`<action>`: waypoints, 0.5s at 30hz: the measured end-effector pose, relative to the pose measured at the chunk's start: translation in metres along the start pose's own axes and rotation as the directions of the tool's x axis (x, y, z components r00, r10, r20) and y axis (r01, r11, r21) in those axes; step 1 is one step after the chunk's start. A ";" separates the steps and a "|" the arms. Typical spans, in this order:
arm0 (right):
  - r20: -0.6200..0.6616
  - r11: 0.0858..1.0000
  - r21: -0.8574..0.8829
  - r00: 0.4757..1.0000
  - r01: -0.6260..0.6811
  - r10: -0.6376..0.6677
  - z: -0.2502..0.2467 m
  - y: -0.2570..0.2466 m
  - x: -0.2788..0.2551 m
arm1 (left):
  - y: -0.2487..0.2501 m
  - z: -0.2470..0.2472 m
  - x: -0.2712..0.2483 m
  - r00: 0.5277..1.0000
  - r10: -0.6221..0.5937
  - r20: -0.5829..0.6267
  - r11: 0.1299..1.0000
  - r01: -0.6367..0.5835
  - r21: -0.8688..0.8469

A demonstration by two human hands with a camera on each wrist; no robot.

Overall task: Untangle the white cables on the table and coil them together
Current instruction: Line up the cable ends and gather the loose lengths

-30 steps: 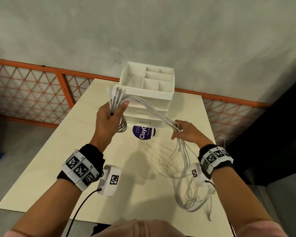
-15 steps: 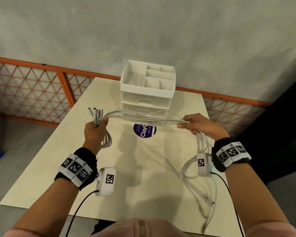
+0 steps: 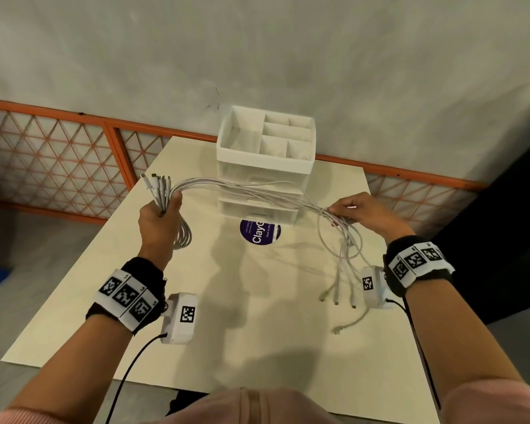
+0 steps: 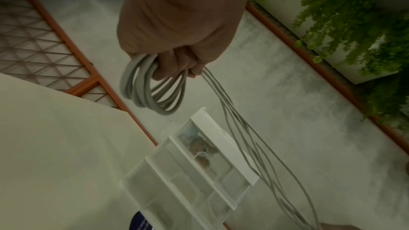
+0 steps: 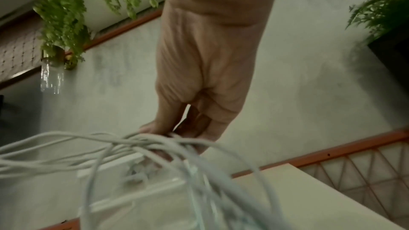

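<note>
I am gripping the cables [image 3: 251, 191] in my fisted left hand [image 3: 156, 221], plugs sticking up and a small coil hanging below. My right hand [image 3: 364, 214] is pinching them, I think, loose ends dangling above the table [image 3: 257, 347]. The organizer [image 3: 265, 154] is standing behind.

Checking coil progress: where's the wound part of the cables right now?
In the head view the coil hangs below the left hand, over the table's left side, left of the white organizer.
</note>
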State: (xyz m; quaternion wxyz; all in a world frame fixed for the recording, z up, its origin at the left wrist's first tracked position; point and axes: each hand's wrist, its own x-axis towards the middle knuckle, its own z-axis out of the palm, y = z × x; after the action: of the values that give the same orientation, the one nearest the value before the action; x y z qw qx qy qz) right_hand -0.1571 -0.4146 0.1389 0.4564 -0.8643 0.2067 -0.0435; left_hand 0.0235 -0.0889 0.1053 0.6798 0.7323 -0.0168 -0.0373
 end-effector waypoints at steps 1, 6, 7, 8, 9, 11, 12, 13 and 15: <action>-0.065 1.000 -0.004 0.998 -0.009 0.009 0.004 0.008 0.003 | 0.002 0.003 -0.001 1.000 0.020 -0.003 1.000 -0.020 0.007; -0.379 0.988 0.066 0.913 -0.137 0.151 0.009 0.045 0.007 | 0.007 0.007 0.002 0.995 0.071 -0.074 0.997 -0.069 0.041; -0.412 0.973 0.108 0.882 -0.204 0.230 0.009 0.054 0.005 | 0.006 0.005 0.005 0.994 0.072 -0.083 0.997 -0.069 0.038; -0.430 0.949 0.163 0.846 -0.270 0.315 0.008 0.061 0.004 | 0.005 0.004 0.007 0.993 0.074 -0.092 0.997 -0.071 0.035; -0.432 0.924 0.206 0.817 -0.324 0.383 0.008 0.070 0.003 | 0.004 0.003 0.009 0.992 0.080 -0.100 0.996 -0.077 0.036; -0.410 0.880 0.198 0.779 -0.431 0.474 0.011 0.086 -0.002 | 0.004 0.004 0.009 0.989 0.111 -0.096 0.993 -0.107 0.045; -0.391 0.862 0.145 0.772 -0.486 0.501 0.013 0.094 -0.006 | 0.004 0.006 0.008 0.987 0.134 -0.084 0.990 -0.130 0.053; -0.369 0.841 0.082 0.768 -0.535 0.524 0.015 0.104 -0.009 | 0.005 0.008 0.006 0.985 0.161 -0.065 0.985 -0.157 0.067; -0.286 0.789 -0.042 0.764 -0.614 0.579 0.022 0.116 -0.014 | 0.008 0.011 0.003 0.976 0.218 -0.007 0.971 -0.216 0.105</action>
State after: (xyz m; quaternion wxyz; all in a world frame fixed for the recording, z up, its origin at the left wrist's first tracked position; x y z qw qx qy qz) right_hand -0.2009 -0.4497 0.0347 0.3567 -0.7686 0.5310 0.0059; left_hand 0.0259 -0.1010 0.1120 0.6411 0.7605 -0.0925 0.0449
